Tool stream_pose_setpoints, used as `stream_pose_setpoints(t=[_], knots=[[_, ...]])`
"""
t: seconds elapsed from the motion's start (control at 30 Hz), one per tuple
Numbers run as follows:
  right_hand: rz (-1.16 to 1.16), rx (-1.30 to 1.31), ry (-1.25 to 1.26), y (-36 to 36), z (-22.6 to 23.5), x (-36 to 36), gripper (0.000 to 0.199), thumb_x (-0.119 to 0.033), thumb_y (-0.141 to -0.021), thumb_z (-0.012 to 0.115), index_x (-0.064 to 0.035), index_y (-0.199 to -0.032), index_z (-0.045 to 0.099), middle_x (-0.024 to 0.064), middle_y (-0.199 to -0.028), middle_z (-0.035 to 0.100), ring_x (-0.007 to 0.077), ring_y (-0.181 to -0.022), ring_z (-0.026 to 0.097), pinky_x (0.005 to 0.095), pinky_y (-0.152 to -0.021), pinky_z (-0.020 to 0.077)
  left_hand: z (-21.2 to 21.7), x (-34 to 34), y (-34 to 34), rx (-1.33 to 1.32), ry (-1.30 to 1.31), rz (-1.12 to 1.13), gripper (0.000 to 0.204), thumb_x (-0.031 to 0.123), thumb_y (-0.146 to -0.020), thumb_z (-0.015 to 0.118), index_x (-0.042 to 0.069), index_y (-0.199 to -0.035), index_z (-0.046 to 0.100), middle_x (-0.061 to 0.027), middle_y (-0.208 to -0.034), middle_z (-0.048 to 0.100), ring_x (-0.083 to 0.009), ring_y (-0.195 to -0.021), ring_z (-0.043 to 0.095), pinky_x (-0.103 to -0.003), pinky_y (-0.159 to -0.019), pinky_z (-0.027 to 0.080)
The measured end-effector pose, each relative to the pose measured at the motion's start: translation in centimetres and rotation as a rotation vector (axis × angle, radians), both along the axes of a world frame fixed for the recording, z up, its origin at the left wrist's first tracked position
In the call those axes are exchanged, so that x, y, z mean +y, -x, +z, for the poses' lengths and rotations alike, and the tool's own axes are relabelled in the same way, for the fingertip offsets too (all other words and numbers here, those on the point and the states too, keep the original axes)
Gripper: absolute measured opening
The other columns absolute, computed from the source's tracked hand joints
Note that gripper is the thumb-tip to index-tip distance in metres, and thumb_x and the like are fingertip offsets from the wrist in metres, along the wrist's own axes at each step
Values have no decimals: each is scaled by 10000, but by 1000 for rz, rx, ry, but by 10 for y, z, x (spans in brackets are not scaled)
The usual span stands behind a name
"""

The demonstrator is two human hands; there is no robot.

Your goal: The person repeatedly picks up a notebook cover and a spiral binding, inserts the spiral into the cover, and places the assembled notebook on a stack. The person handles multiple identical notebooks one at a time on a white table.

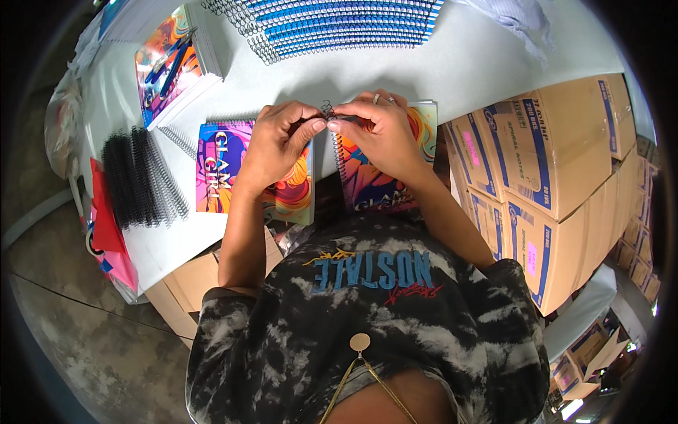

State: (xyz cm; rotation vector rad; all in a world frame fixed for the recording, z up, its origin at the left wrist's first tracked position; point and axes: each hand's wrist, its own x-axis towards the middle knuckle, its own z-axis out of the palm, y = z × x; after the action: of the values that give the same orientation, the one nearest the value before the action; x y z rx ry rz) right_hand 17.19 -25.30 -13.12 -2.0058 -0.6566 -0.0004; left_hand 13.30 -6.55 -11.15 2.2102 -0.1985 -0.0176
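Note:
At the near edge of the table, my left hand [284, 145] and my right hand [381, 133] meet, fingers pinched round the upper end of a dark spiral binding coil [327, 107]. The coil runs down the left edge of a notebook with a colourful swirl cover [374, 173], which lies under my right hand and wrist. Another notebook with a similar cover [215, 159] lies beneath my left wrist, its coil along the top edge. My fingers hide exactly how the coil's end sits in the holes.
Loose black coils [138, 177] lie at the left, near a red sheet [107, 219]. Behind them, pliers [175, 67] rest on a stack of colourful covered pads [155, 92]. Blue-edged spiral notebooks [346, 28] are piled at the back. Cardboard boxes [565, 184] stand at the right.

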Motion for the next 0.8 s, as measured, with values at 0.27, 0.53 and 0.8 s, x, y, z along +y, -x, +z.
stream_pose_setpoints(t=[0.27,0.53,0.8], knots=[[-36,-107,118,-1,-5,7,218,-325,-744,666,-124,-828,667,28,-743,612,210,-757,540,362,-816,325,-9,0,0,58,358,39,197,214,-885,540,48,-794,592,-84,-735,600,-224,-648,557,-320,-622,418],[-66,-81,57,-14,26,-26,270,-297,-742,699,-66,-709,563,63,-638,592,257,-565,551,341,-565,436,1,-6,-3,-266,-237,287,257,228,-777,647,79,-982,609,-109,-995,586,-293,-981,498,-384,-873,339],[-624,-126,-1010,-55,150,-80,144,-128,-893,545,15,-902,540,5,-781,525,57,-685,478,211,-617,420,69,-35,13,139,538,-234,604,233,-735,730,-11,-1225,477,-106,-1261,481,-210,-1195,409,-349,-1016,262]])
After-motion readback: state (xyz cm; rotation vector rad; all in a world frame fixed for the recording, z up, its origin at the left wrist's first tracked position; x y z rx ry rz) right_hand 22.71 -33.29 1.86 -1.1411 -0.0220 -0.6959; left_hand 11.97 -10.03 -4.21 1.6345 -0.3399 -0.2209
